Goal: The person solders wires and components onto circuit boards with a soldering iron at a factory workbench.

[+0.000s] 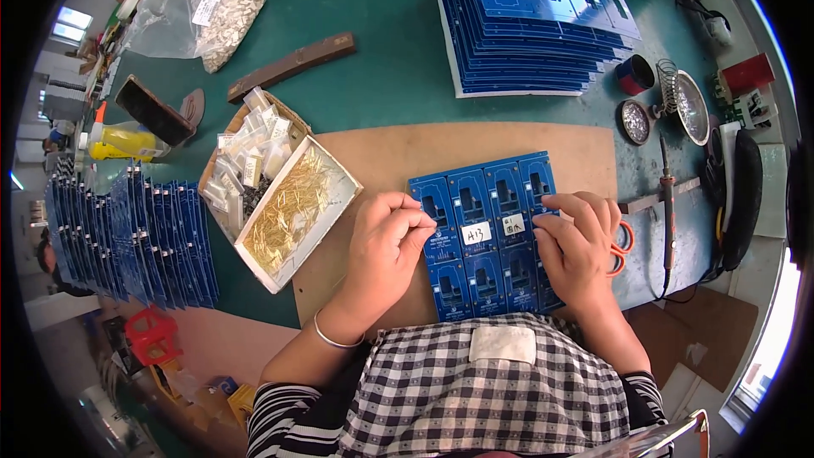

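A panel of blue circuit boards [477,265] with repeated cutouts lies flat in front of me, close to my checkered apron. Two white handwritten labels stick to it. My left hand [386,246] is over the panel's left edge, thumb and forefinger pinched together; whatever is between the fingertips is too small to make out. Over the right edge, my right hand [581,242] is closed with its fingers curled and the tips near the board. What it holds, if anything, is hidden. Beneath the panel is a brown board [381,148].
Left stands a divided box [339,191] of gold pins and small clear bags. Upright blue boards [136,242] line the far left. A tall blue board stack [534,42] stands at the back. Right are a soldering iron [668,203], its coiled holder [667,85] and orange-handled scissors [626,242].
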Action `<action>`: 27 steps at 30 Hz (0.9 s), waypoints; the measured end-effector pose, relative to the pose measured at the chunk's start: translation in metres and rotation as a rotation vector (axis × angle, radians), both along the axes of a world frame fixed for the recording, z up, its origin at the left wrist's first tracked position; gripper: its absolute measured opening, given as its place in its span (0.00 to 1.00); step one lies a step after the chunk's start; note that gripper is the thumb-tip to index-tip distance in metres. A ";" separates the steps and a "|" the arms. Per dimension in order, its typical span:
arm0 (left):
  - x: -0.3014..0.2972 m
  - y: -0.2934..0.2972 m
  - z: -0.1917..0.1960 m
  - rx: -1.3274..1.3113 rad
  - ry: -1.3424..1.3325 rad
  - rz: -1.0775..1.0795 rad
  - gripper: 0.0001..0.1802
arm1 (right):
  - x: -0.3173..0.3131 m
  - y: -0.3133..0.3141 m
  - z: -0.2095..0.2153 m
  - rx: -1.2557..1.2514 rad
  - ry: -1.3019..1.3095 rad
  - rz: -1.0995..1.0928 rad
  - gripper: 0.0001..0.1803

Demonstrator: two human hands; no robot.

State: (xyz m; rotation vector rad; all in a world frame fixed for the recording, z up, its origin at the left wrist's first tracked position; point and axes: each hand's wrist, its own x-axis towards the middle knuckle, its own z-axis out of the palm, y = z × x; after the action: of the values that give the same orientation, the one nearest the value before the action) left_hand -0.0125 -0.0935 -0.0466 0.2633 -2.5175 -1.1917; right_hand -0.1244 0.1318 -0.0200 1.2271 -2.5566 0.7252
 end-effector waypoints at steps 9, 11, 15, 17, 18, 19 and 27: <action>-0.002 0.002 -0.002 -0.026 -0.007 0.016 0.05 | 0.001 0.003 -0.007 -0.048 -0.027 0.005 0.09; -0.002 0.002 -0.002 -0.030 -0.010 0.017 0.05 | 0.001 0.003 -0.008 -0.054 -0.033 0.010 0.09; -0.004 0.001 -0.001 -0.037 -0.004 0.002 0.06 | 0.001 0.004 -0.011 -0.079 -0.041 0.012 0.09; -0.004 0.001 -0.001 -0.039 -0.005 0.004 0.06 | 0.001 0.004 -0.013 -0.083 -0.045 0.016 0.09; -0.004 0.001 -0.002 -0.048 -0.001 0.002 0.06 | 0.000 0.004 -0.015 -0.089 -0.046 0.014 0.09; -0.003 0.001 -0.002 -0.057 0.004 0.002 0.06 | 0.000 0.004 -0.016 -0.095 -0.047 0.012 0.09; -0.003 0.005 0.006 -0.349 0.042 -0.041 0.09 | -0.001 0.005 -0.017 -0.091 -0.044 0.008 0.09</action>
State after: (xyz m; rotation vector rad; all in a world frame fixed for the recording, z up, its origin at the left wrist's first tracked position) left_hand -0.0159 -0.0887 -0.0403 0.0971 -2.6465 -0.7414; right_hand -0.1249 0.1366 -0.0373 1.2064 -2.5243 0.8688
